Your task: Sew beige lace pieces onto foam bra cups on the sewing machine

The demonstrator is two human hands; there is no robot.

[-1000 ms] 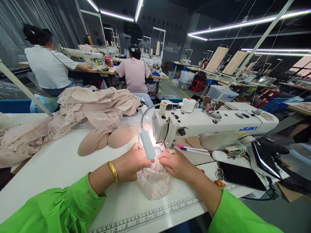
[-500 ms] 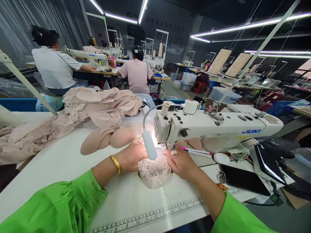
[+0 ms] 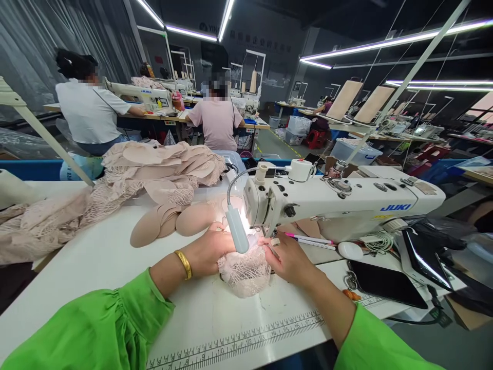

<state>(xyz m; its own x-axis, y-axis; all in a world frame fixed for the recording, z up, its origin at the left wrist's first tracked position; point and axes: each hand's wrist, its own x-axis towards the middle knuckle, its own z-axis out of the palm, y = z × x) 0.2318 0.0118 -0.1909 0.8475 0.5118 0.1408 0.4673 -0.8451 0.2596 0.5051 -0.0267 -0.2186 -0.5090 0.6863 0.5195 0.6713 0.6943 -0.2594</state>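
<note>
A beige lace fabric piece (image 3: pixel 246 277) lies bunched under the needle end of the white sewing machine (image 3: pixel 346 200). My left hand (image 3: pixel 210 252), with a gold bangle at the wrist, grips its left edge; some fingertips are hidden behind the grey lamp head (image 3: pixel 238 231). On the right side my right hand (image 3: pixel 288 257), wearing a ring, pinches the fabric with thumb and forefinger close to the presser foot area. The needle and stitching point are hidden by the lamp and its glare. Beige oval cups (image 3: pixel 156 226) lie stacked beyond my left hand.
A heap of beige lace pieces (image 3: pixel 162 167) covers the far left of the table. Pens (image 3: pixel 311 240), a white mouse (image 3: pixel 350 251), a phone (image 3: pixel 387 284) and a coiled cable (image 3: pixel 379 244) lie right. A printed ruler (image 3: pixel 239 341) runs along the front edge. Co-workers sit beyond.
The right thumb and forefinger have shifted slightly and bent more at the fabric's edge. The left hand and the lace piece stay nearly in place; the view has tilted a little.
</note>
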